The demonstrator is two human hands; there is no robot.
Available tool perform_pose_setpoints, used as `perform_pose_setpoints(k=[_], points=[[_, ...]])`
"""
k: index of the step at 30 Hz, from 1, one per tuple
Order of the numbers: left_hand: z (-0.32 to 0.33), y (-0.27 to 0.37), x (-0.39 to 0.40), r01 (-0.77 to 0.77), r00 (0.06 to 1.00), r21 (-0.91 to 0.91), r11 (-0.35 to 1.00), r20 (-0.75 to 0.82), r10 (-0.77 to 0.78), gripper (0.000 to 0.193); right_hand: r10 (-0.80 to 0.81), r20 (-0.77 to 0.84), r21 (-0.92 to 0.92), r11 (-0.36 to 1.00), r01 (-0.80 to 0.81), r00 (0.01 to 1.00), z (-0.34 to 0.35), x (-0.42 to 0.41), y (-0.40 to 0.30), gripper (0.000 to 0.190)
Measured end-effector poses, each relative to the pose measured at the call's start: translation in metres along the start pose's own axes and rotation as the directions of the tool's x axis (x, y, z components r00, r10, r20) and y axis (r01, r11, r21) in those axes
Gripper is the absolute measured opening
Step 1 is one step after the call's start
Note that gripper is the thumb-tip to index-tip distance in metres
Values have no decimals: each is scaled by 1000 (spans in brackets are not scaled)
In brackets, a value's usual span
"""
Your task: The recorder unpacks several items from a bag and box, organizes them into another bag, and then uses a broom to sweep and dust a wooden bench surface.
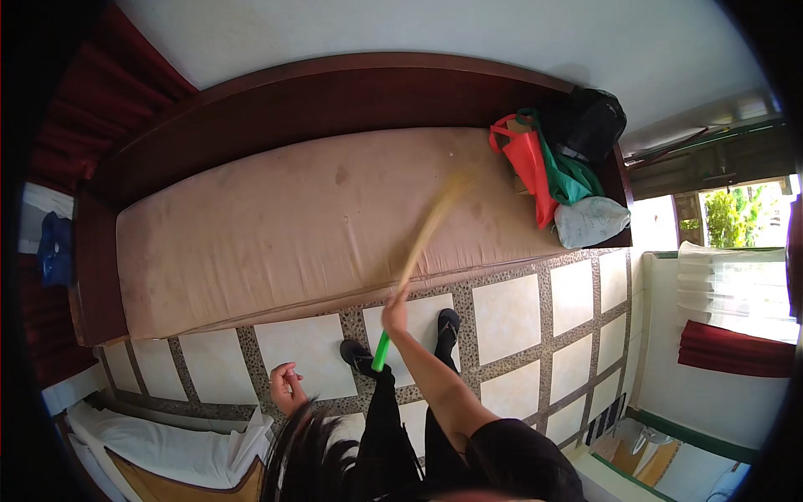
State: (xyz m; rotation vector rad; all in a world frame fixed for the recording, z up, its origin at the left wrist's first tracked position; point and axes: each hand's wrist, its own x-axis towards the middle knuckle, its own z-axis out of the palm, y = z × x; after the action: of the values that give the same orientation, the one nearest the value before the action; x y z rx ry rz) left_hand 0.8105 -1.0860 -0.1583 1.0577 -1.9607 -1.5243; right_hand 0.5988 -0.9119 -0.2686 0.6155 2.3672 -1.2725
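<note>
My right hand (395, 315) is closed around the handle of a stick broom (414, 257), its bright green end (381, 352) pointing down toward my feet. The broom's far part is blurred and extends over the brown mattress (251, 219); whether it touches the cover cannot be told. My left hand (288, 388) hangs at the lower left above the floor, fingers partly curled, with nothing seen in it. The mattress lies in a dark wooden bed frame (376, 94) and bears several small stains.
Red (528, 166) and green (568, 179) bags, a black bag (590, 125) and a pale drawstring bag (591, 221) lie at the bed's right end. A white-covered piece of furniture (175, 445) stands lower left. The tiled floor (507, 319) runs beside the bed.
</note>
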Motion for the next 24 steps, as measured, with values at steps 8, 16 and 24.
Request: perform_pose_setpoints(k=[8, 16, 24], points=[[5, 9, -7, -65, 997, 84, 994, 54, 60, 10, -421, 529, -352, 681, 642, 737, -18, -47, 13, 65], [-7, 6, -1, 4, 999, 82, 997, 32, -7, 10, -190, 447, -352, 861, 367, 874, 17, -26, 21, 66], [-26, -2, 4, -8, 999, 82, 997, -46, 12, 10, -64, 172, -87, 993, 80, 983, 59, -69, 4, 63]])
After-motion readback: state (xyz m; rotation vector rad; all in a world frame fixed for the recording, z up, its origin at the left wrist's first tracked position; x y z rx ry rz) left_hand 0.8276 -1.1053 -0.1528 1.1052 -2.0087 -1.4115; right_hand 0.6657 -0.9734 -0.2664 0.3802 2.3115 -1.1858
